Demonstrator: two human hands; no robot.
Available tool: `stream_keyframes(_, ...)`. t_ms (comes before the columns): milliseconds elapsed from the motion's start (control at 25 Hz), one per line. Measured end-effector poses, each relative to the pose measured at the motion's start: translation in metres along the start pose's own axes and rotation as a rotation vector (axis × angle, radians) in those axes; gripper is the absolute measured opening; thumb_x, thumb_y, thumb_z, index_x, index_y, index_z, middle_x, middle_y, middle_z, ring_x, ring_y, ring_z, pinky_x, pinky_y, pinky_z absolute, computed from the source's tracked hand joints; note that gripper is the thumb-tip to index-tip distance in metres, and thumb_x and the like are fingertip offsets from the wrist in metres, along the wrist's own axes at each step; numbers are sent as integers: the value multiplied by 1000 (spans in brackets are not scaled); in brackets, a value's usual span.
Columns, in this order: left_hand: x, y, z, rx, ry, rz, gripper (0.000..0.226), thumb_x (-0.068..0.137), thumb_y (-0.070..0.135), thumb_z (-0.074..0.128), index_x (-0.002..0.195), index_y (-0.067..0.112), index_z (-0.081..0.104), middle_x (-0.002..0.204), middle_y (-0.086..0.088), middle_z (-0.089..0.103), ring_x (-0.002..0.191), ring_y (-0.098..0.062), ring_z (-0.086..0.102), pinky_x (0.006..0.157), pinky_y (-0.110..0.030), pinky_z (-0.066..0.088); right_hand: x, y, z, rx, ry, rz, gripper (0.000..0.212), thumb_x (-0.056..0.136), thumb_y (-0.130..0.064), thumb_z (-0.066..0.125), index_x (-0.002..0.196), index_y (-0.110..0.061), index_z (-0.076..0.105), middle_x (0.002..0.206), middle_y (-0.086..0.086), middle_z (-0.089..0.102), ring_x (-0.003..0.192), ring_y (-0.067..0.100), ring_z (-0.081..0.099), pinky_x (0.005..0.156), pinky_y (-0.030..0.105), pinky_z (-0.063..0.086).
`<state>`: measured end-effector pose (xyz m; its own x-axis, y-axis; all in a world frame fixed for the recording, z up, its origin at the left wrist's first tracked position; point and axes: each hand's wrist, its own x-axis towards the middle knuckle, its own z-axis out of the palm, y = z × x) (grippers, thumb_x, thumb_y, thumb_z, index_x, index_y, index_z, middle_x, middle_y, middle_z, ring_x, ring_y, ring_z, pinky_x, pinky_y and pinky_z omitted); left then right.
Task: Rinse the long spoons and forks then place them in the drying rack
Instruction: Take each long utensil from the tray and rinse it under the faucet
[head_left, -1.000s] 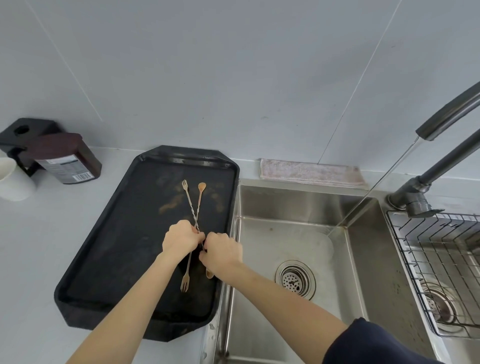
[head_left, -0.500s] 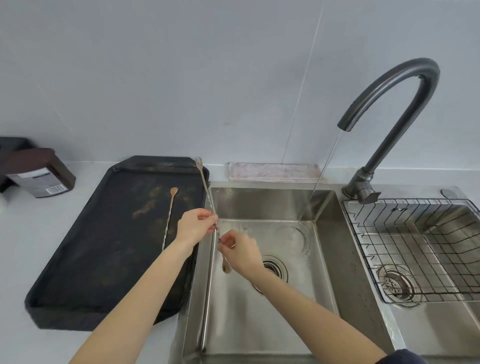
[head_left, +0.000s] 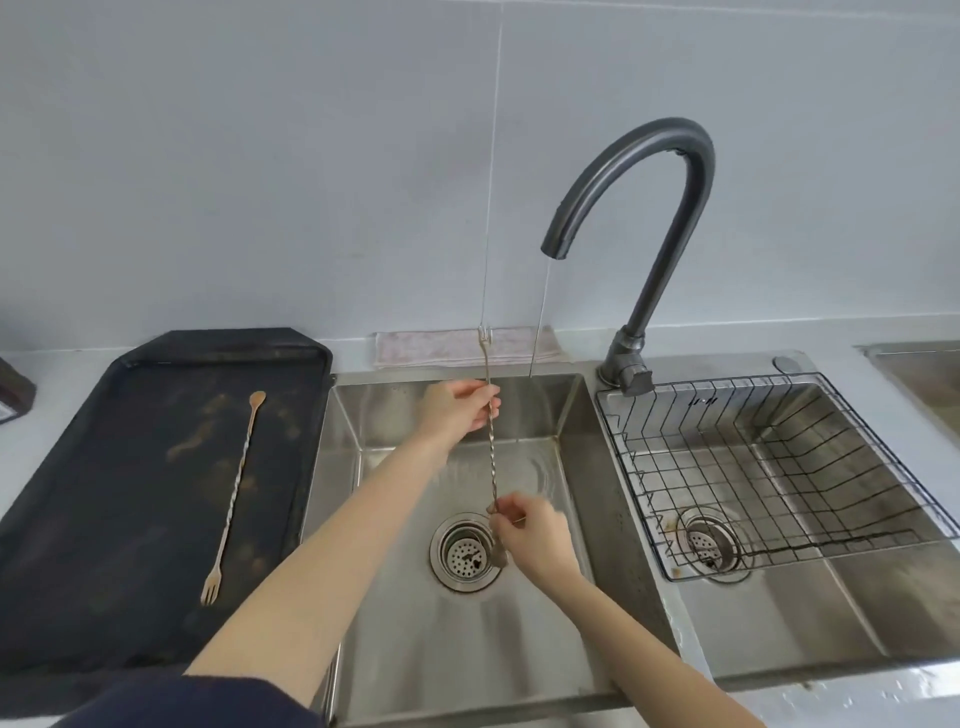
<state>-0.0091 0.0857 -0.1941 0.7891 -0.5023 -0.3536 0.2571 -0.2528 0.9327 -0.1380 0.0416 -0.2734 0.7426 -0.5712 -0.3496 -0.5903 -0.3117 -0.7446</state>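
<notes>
A long twisted spoon-fork is held over the left sink basin, fork end up toward the wall, spoon end down near the drain. My left hand pinches its upper part. My right hand grips its lower part just above the spoon bowl. A thin stream of water falls from the dark curved faucet, just right of the utensil. A second long spoon-fork lies on the black tray. The wire drying rack sits in the right basin.
A pinkish cloth lies against the wall behind the sink. The drain strainer is under my right hand. A dark container's edge shows at far left. Another metal edge is at far right.
Both hands carried one spoon-fork from the tray to over the left basin near the water stream, and spread apart along it. The other spoon-fork stayed on the tray. The camera turned right.
</notes>
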Motion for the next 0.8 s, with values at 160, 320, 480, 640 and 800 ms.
stream_keyframes(160, 16, 20, 26, -21, -16, 37, 24, 91, 12, 54, 109, 0, 63, 73, 2, 61, 66, -7, 59, 69, -14, 48, 7, 15, -18, 38, 24, 24, 17, 85, -11, 53, 95, -14, 67, 73, -1, 68, 61, 13, 63, 57, 11, 44)
stream_keyframes(320, 30, 37, 45, -4, -34, 88, 11, 90, 13, 55, 91, 9, 65, 73, 1, 62, 66, -8, 58, 68, -15, 49, 14, 24, -32, 75, 45, 23, 16, 87, -11, 52, 92, -15, 66, 61, -11, 61, 47, -7, 55, 47, 0, 40)
stream_keyframes(480, 41, 41, 53, 8, -14, 93, 5, 89, 17, 58, 91, 13, 61, 74, 2, 63, 71, -11, 59, 69, -18, 50, 16, 29, -40, 103, 101, 48, 13, 87, -16, 55, 91, -17, 68, 64, -8, 64, 54, -1, 58, 57, 12, 45)
stream_keyframes(640, 41, 39, 58, -31, -16, 113, 15, 88, 19, 59, 73, 18, 59, 71, 4, 62, 66, -5, 58, 60, -13, 50, 17, 31, -43, 108, 96, 68, 14, 87, -16, 54, 89, -18, 68, 61, -8, 64, 55, 3, 59, 60, 18, 45)
stream_keyframes(800, 38, 37, 57, -140, 8, 90, 20, 90, 24, 56, 71, 19, 60, 70, 4, 63, 65, -4, 60, 54, -7, 51, 13, 34, -42, 104, 90, 73, 16, 87, -17, 52, 86, -23, 67, 57, -7, 63, 52, 1, 59, 57, 17, 44)
